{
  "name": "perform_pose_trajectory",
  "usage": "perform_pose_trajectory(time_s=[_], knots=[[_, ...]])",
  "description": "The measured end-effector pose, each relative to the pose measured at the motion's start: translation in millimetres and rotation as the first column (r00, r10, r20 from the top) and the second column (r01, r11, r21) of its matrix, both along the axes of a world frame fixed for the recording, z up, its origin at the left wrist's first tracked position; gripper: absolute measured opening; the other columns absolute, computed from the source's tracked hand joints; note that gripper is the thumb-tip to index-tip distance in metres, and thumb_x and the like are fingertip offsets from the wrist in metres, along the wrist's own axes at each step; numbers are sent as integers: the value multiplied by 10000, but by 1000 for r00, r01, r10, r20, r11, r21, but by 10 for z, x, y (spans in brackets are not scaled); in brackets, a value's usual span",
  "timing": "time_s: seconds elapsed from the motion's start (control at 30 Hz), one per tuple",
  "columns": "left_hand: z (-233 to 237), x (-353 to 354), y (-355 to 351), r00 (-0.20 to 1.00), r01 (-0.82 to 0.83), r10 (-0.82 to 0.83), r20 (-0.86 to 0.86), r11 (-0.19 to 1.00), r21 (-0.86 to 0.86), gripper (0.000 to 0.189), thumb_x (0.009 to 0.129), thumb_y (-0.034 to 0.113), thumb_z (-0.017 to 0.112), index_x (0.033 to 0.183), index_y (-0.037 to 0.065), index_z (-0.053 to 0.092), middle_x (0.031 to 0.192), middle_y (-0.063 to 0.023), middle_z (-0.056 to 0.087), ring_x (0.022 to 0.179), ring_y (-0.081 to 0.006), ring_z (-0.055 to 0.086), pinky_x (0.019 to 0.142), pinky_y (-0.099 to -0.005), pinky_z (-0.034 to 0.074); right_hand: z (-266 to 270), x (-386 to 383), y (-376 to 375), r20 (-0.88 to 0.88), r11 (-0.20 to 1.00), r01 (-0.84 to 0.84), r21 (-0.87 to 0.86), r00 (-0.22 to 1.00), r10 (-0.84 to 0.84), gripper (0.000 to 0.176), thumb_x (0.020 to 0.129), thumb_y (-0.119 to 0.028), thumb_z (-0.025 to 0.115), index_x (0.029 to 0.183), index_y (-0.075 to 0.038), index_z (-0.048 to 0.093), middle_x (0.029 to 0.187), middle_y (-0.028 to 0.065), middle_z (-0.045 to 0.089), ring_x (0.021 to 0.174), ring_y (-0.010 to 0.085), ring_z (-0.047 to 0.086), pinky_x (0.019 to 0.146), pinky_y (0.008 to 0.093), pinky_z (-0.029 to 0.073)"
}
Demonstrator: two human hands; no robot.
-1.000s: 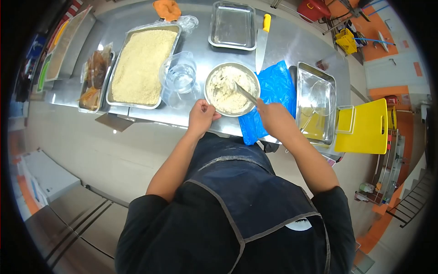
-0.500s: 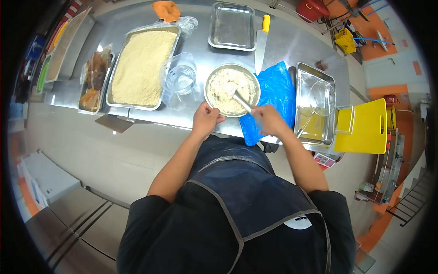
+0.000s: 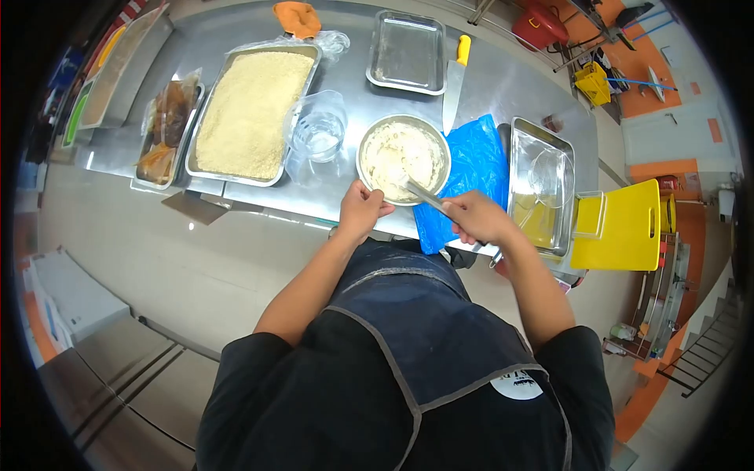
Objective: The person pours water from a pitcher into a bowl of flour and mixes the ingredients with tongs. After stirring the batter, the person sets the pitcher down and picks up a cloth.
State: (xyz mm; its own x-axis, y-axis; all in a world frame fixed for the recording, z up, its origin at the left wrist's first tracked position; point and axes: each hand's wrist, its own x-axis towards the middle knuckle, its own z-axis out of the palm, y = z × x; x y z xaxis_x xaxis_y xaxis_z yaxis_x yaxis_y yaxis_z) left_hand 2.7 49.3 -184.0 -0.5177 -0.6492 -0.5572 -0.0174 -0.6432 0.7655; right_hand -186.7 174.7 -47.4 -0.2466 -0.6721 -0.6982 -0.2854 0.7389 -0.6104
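Observation:
A round metal bowl [image 3: 360, 169] holds a pale, lumpy mixture [image 3: 397, 149] near the table's front edge. My left hand [image 3: 364, 210] is closed on the bowl's lower left rim. Gripped in my right hand [image 3: 473, 217] is a metal utensil [image 3: 424, 195], slanting into the bowl, its head down in the mixture near the lower rim. Under my right hand and right of the bowl lies a blue plastic bag [image 3: 476, 161]. A clear jug [image 3: 318, 129] stands left of the bowl. Behind and to the right lies a knife [image 3: 454, 86] with a yellow handle.
On the steel table [image 3: 353, 63] are a tray of yellowish crumbs [image 3: 247, 110], a small tray with bags [image 3: 166, 125], an orange cloth [image 3: 297, 19], an empty-looking tray [image 3: 407, 51] and a tray with a strainer [image 3: 542, 184]. A yellow board [image 3: 620, 228] is at the right.
My right hand has moved slightly down and right, and the utensil's head sits lower in the bowl. The whole view has shifted a little.

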Motion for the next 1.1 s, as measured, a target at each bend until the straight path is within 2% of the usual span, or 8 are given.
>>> perform_pose_trajectory(time_s=[0.13, 0.27, 0.4, 0.57, 0.67, 0.8, 0.93, 1.1], knots=[[-7, 19, -43, 995, 98, -98, 10, 994, -53, 191, 933, 32, 524, 1094, -47, 459, 1004, -129, 569, 815, -195, 674, 737, -291, 622, 146, -75, -147, -86, 999, 51, 18, 995, -49, 373, 1009, -307, 504, 1030, 11, 699, 617, 32, 575, 457, 99, 534, 410, 277, 426], [21, 22, -47, 999, 23, -22, -31, 999, 36, 215, 935, 36, 521, 1122, -45, 454, 1019, -123, 566, 824, -193, 669, 758, -297, 621, -353, 92, -122, 13, 994, 111, 7, 994, -111, 357, 989, -299, 520, 881, 4, 674, 623, 52, 597, 463, 110, 568, 390, 284, 413], [-12, 24, -22, 999, 27, -26, -47, 999, 41, 222, 933, 37, 521, 1125, -42, 444, 1019, -124, 565, 834, -190, 662, 770, -307, 619, 171, -28, -43, -79, 1000, 12, -20, 997, -14, 376, 1000, -320, 524, 926, 4, 698, 624, 36, 591, 429, 101, 517, 391, 269, 408], [-9, 22, 16, 997, 54, -53, -47, 998, 29, 221, 930, 36, 520, 1120, -38, 433, 1026, -133, 563, 845, -203, 662, 778, -316, 618, -107, -23, -226, -90, 977, 206, -58, 973, -211, 363, 993, -323, 526, 922, -8, 693, 619, 21, 578, 436, 88, 512, 398, 258, 397], [60, -30, 27, 998, -7, 12, -61, 997, 78, 216, 931, 35, 518, 1115, -37, 431, 1037, -143, 563, 849, -211, 668, 780, -318, 619, -119, 45, -133, 57, 996, 27, 81, 998, -32, 343, 981, -295, 526, 885, 1, 669, 633, 47, 595, 452, 118, 549, 412, 261, 429], [-51, -26, 72, 999, 8, -3, -47, 992, 122, 205, 936, 38, 516, 1100, -35, 418, 1041, -162, 570, 868, -228, 678, 790, -330, 621, 182, -158, -14, 45, 983, 172, 66, 983, -176, 355, 990, -313, 539, 828, -20, 659, 632, 41, 584, 450, 94, 528, 398, 238, 403], [-20, -63, 116, 997, 16, -7, -75, 992, 123, 192, 942, 38, 505, 1092, -38, 412, 1037, -168, 583, 899, -244, 685, 800, -330, 621, -367, -83, -58, 220, 865, 495, 87, 837, -501, 267, 989, -295, 568, 1005, -47, 665, 656, 32, 577, 446, 83, 487, 388, 237, 385], [-32, -68, 120, 997, 11, -1, -82, 992, 122, 189, 946, 42, 499, 1082, -51, 405, 1053, -194, 591, 921, -268, 692, 816, -336, 619, -95, 33, 31, 322, 916, 373, 146, 858, -400, 281, 990, -305, 571, 865, -57, 606, 644, 12, 560, 447, 80, 487, 373, 226, 379]])
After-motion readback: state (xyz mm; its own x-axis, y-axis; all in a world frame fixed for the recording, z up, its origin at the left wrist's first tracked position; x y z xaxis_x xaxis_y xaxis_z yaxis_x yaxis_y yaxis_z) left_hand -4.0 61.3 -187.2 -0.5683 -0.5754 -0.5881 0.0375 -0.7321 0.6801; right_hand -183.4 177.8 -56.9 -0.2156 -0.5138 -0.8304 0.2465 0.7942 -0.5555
